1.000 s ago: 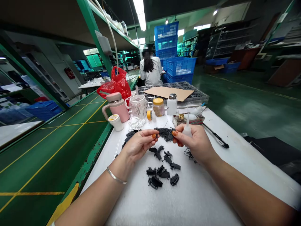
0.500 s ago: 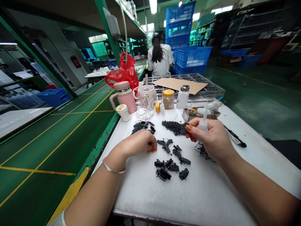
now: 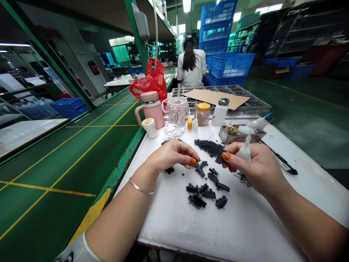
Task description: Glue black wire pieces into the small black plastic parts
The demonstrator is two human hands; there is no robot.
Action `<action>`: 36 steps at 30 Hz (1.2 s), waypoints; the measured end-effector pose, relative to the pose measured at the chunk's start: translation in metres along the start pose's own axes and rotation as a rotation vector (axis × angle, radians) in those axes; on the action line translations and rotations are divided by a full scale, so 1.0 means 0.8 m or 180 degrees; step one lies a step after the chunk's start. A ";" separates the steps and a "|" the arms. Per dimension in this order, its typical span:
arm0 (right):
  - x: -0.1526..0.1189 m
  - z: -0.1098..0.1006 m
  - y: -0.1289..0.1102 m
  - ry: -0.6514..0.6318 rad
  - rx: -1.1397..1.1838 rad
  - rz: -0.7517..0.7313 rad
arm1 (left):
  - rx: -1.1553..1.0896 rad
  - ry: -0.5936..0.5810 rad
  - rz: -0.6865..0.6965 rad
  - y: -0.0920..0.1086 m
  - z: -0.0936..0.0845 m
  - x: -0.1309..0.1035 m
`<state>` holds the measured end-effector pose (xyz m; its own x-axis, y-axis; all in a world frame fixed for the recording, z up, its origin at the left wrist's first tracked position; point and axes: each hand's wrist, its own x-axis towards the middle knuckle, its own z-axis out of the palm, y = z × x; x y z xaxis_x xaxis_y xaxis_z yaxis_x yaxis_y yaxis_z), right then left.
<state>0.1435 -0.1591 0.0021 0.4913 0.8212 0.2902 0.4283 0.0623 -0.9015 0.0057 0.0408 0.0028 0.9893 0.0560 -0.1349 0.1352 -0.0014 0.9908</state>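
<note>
My right hand (image 3: 253, 163) pinches a small black part (image 3: 220, 157) between thumb and fingers and also holds a small white dropper bottle (image 3: 244, 151) with its thin nozzle pointing up. My left hand (image 3: 177, 156) has its thumb and fingertips pressed together above the table, beside the black parts; anything between the tips is too small to make out. Several curved black pieces (image 3: 208, 193) lie on the white table (image 3: 218, 233) below my hands. A heap of tiny black rings (image 3: 208, 146) lies behind them. Thin black sticks (image 3: 242, 178) are partly hidden under my right hand.
Along the back stand a pink mug (image 3: 152, 111), a white tub (image 3: 149, 128), a clear bucket (image 3: 177, 111), a yellow-lidded jar (image 3: 203, 113) and a white bottle (image 3: 220, 112). A cutter (image 3: 286, 165) lies right. A person (image 3: 192, 65) sits beyond; a green conveyor (image 3: 68, 153) runs left.
My left hand has moved right and slightly up, toward my right hand. My right hand still holds the black part and bottle. The whole view has shifted, with objects now farther right.
</note>
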 end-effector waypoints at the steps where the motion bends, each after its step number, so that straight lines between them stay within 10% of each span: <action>1: -0.001 0.001 -0.003 -0.0077 -0.0002 -0.0013 | -0.0325 0.0009 0.0037 -0.002 0.003 0.002; 9: -0.005 0.008 -0.015 -0.0396 0.0308 -0.0035 | -0.1354 0.0148 -0.0070 -0.013 0.018 0.009; 36: -0.008 0.018 -0.017 -0.0614 0.0426 0.0243 | -0.1306 0.0371 -0.0054 -0.008 0.035 0.012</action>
<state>0.1240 -0.1570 0.0077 0.3591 0.9187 0.1646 0.2850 0.0600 -0.9566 0.0161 0.0131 -0.0055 0.9710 0.1652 -0.1727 0.0949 0.3966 0.9131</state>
